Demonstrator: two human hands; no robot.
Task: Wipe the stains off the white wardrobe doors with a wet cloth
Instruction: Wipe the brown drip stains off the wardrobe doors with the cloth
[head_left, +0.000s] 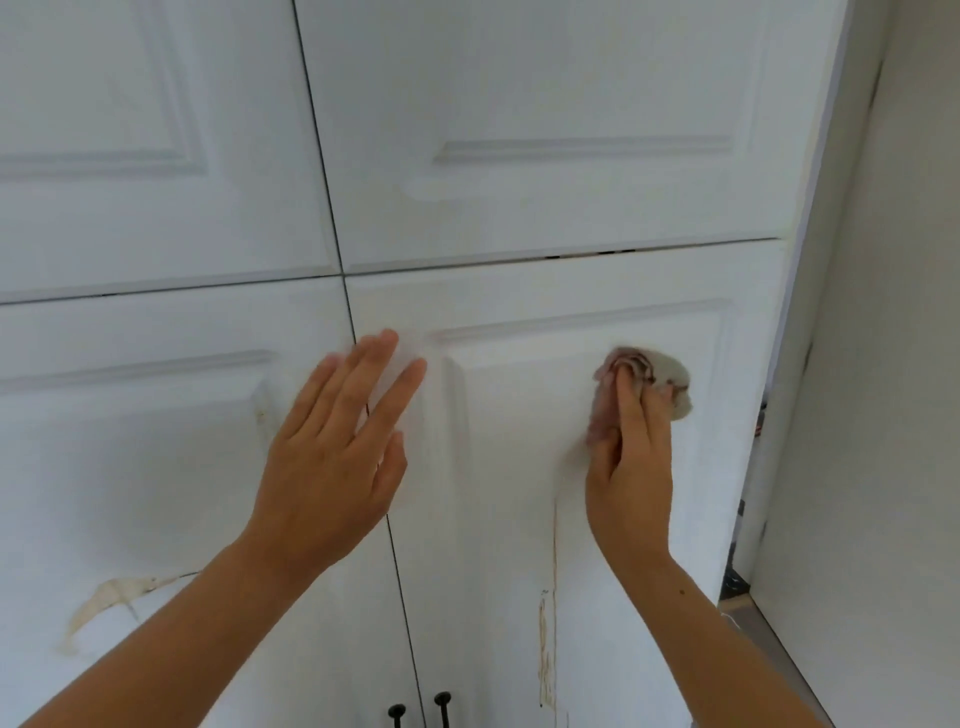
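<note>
One head-worn, wide-angle view. Faces straight onto the doors (571, 208), near enough for left hand (332, 457) and right hand (628, 467) to reach them. Upper doors above the fingertips, knobs (442, 699) far below them, wall (893, 364) right of the right fingers.

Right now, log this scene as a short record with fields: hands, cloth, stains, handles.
left hand: open, fingers straight, over the seam between lower left door and lower right door
right hand: holds the cloth against the lower right door's panel
cloth: bunched, pink and white
stains: brown streak down the lower right door, below the right hand; tan mark on the lower left door
handles: left handle and right handle, black, at the bottom edge
</note>
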